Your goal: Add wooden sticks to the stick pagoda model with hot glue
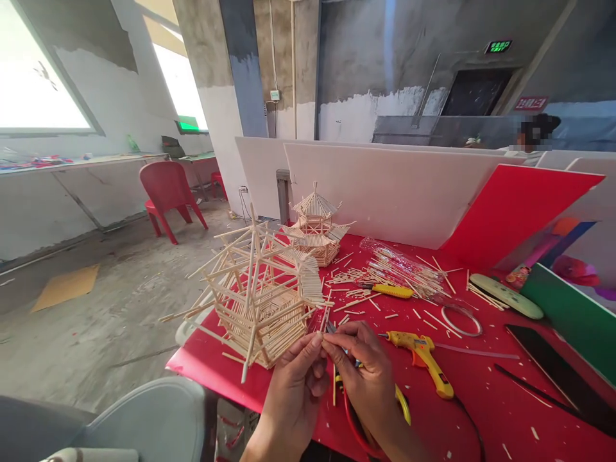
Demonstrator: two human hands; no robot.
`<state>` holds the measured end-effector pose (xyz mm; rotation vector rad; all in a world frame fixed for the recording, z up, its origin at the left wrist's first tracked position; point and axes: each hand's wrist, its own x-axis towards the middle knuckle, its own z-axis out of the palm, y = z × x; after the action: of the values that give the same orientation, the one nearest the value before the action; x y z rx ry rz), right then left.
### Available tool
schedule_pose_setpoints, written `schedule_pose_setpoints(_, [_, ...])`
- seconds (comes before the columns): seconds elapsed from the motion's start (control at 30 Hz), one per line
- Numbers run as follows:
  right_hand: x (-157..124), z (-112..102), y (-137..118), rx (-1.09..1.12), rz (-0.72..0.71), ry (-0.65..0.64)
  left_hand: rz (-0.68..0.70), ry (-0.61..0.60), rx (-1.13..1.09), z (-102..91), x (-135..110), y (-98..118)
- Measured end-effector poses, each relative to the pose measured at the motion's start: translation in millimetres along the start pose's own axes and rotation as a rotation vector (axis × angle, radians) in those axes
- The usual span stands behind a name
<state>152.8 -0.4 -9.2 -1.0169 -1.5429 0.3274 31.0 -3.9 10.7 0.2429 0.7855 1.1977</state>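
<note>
Close together over the front of the table, my left hand (299,372) and my right hand (366,369) meet at the fingertips. A thin wooden stick (328,301) points up from between the pinched fingers of both. Pliers with red and yellow handles (353,420) lie under my right hand, partly hidden by it. Just beyond my left hand stands an open pavilion frame (260,289) built of sticks, its roof partly covered with slats. Behind it is a smaller stick pavilion (315,224) with a pointed roof.
Right of my hands lies a yellow glue gun (418,356) with its cord. A yellow utility knife (392,290), loose sticks and a plastic bag of sticks (404,266) cover the back of the red table (481,410). White boards (385,192) stand behind; a person (534,138) is beyond them.
</note>
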Motion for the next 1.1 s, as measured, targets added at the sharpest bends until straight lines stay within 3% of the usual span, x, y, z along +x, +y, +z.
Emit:
schedule_pose_setpoints(0.2, [6.2, 9.6, 2.0, -0.008, 0.073, -0.007, 0.002, 0.099, -0.061, 7.6, 4.7, 5.0])
schedule_pose_setpoints(0.47, [7.7, 15.9, 7.7, -0.022, 0.081, 0.007, -0.024, 0.145, -0.115, 11.8, 12.4, 9.7])
schedule_pose_setpoints(1.1, [14.3, 13.9, 17.3, -0.067, 0.141, 0.019, 0.005, 0.165, -0.148, 11.1, 38.4, 0.6])
